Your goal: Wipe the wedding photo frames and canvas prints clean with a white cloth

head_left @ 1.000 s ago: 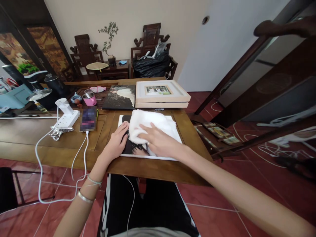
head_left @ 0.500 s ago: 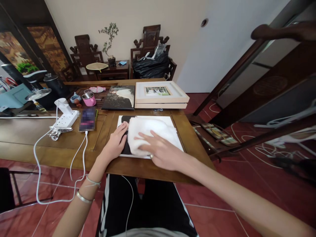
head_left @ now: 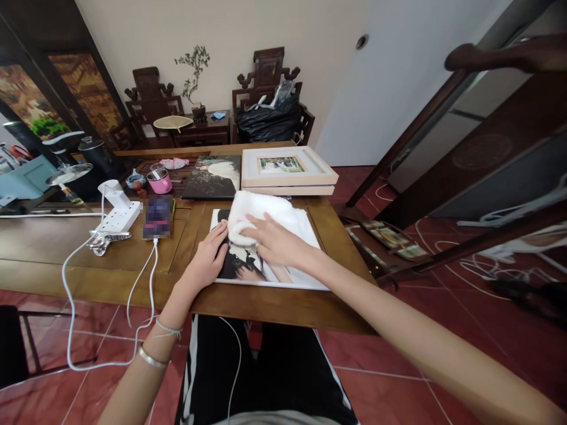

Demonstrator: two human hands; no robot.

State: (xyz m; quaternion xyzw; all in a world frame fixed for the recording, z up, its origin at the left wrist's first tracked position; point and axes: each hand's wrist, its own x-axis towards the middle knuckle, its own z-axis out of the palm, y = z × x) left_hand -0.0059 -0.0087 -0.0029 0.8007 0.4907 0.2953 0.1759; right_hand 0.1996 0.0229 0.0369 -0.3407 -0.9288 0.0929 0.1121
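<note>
Head view, nearest first: how does the left hand (head_left: 208,260) lie?

Flat, thumb a little apart from the fingers, fingertips resting on the print (head_left: 241,267) at its nine o'clock edge. It grasps nothing.

And where is that print?

Flat on the wooden table (head_left: 274,302), close to the near edge.

What about the right hand (head_left: 277,242)?

Over the print, fingers spread on a white cloth (head_left: 263,206), which covers much of the twelve-to-three side. Whether the thumb pinches a fold, I cannot tell.

Any writing?

At about ten o'clock from the print lies a phone (head_left: 158,217); its screen is blurred into blocks, so I cannot read it.

Farther off?

A pale framed picture (head_left: 290,164) at one o'clock, a dark print (head_left: 210,178) at eleven.
</note>
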